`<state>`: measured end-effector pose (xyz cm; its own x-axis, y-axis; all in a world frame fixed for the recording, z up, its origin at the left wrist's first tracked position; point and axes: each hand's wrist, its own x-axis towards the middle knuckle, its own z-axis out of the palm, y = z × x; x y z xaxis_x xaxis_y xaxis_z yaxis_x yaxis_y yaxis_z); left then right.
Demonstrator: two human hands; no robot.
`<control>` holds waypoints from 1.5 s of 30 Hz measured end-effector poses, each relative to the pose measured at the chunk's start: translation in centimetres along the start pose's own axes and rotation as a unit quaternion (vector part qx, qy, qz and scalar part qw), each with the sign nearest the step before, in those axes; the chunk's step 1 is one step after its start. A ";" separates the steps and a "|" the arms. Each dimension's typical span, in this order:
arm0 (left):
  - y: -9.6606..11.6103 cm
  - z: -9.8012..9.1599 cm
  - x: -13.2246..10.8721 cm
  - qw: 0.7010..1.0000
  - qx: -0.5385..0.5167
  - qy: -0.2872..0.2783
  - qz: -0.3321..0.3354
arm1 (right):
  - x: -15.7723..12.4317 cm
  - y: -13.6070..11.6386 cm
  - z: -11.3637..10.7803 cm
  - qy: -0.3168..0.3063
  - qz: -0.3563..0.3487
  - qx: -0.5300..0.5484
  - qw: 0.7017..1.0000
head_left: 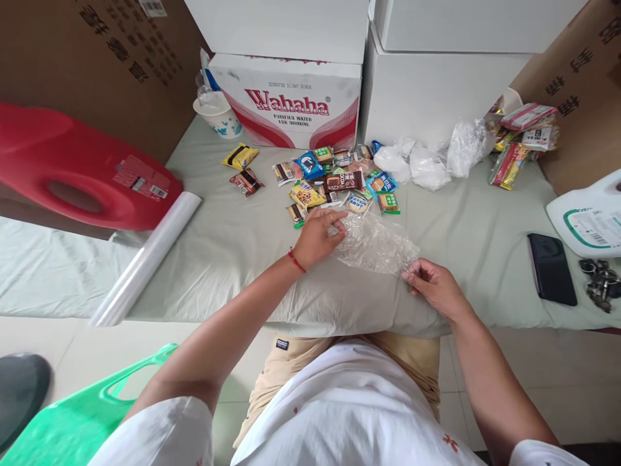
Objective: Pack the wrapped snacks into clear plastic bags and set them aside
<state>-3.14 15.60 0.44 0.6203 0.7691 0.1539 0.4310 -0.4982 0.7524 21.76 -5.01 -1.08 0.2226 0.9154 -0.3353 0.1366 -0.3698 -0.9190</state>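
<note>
A crumpled clear plastic bag point(381, 244) stretches between my two hands over the cloth-covered table. My left hand point(321, 236), with a red string on its wrist, grips the bag's upper left end, right beside the snack pile. Thumb and fingers of my right hand point(429, 285) pinch its lower right end. Just beyond the bag lies a pile of small wrapped snacks point(342, 182), in brown, blue, yellow and green wrappers. Two more snacks, a yellow packet point(240, 156) and a brown one point(246, 182), lie apart to the left.
Several bunched clear bags point(429, 165) and more packets point(509, 165) sit at the back right. A Wahaha carton point(291, 103) and a paper cup point(218, 115) stand behind. Leftward are a plastic film roll point(148, 259) and red jug point(92, 168); rightward, a phone point(552, 268), keys point(601, 283) and white bottle point(589, 217).
</note>
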 end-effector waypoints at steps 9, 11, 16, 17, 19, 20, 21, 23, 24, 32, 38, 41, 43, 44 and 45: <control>-1.8 -0.8 -2.0 0.992 0.062 0.112 -0.004 | 0.4 -0.1 -0.3 0.018 0.002 -0.020 1.000; -1.9 -0.1 -0.1 0.991 0.102 0.085 -0.014 | 0.5 -0.3 -0.1 0.019 0.001 -0.027 0.999; -2.0 1.2 3.8 0.990 0.135 0.025 -0.028 | 0.4 -0.6 0.1 0.024 0.005 -0.030 0.999; -2.0 1.2 3.9 0.992 0.125 0.032 -0.016 | 0.4 -0.6 0.1 0.026 0.006 -0.028 0.999; -1.6 0.5 3.4 0.993 0.096 0.070 0.023 | 0.3 -0.7 0.0 0.030 0.012 -0.021 0.999; -1.3 -0.1 2.7 0.992 0.082 0.089 0.047 | 0.2 -0.7 0.0 0.032 0.015 -0.018 0.999; -0.9 -0.8 1.8 0.990 0.069 0.103 0.074 | 0.2 -0.7 -0.1 0.034 0.020 -0.015 0.999; 0.1 -2.3 -0.6 0.987 0.049 0.095 0.123 | 0.3 -0.7 -0.4 0.039 0.029 -0.016 0.999; 0.7 -3.0 -2.0 0.986 0.038 0.076 0.143 | 0.4 -0.6 -0.5 0.043 0.033 -0.017 0.998; 0.9 -4.0 -12.4 0.944 0.083 -0.058 0.315 | 1.4 -0.7 -1.8 0.072 0.040 -0.028 0.996; -1.0 -3.1 -15.9 0.929 0.130 -0.078 0.338 | 2.6 0.1 -3.6 0.123 0.029 -0.074 0.989; -1.0 -2.9 -16.3 0.933 0.122 -0.087 0.328 | 3.0 -0.2 -4.9 0.134 0.011 -0.130 0.982; -0.8 -2.8 -16.3 0.935 0.113 -0.086 0.326 | 2.8 -1.4 -5.7 0.168 -0.020 -0.221 0.960; -0.6 -2.8 -16.2 0.937 0.107 -0.087 0.322 | 2.4 -2.2 -6.0 0.203 -0.043 -0.275 0.939; -0.4 -2.9 -16.1 0.939 0.097 -0.090 0.317 | 1.9 -3.3 -6.0 0.247 -0.070 -0.323 0.911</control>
<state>-15.18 4.53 -0.48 0.8854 0.2222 0.4083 0.0384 -0.9103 0.4123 27.49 -2.98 2.49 0.5436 0.8374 0.0571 0.7020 -0.4163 -0.5778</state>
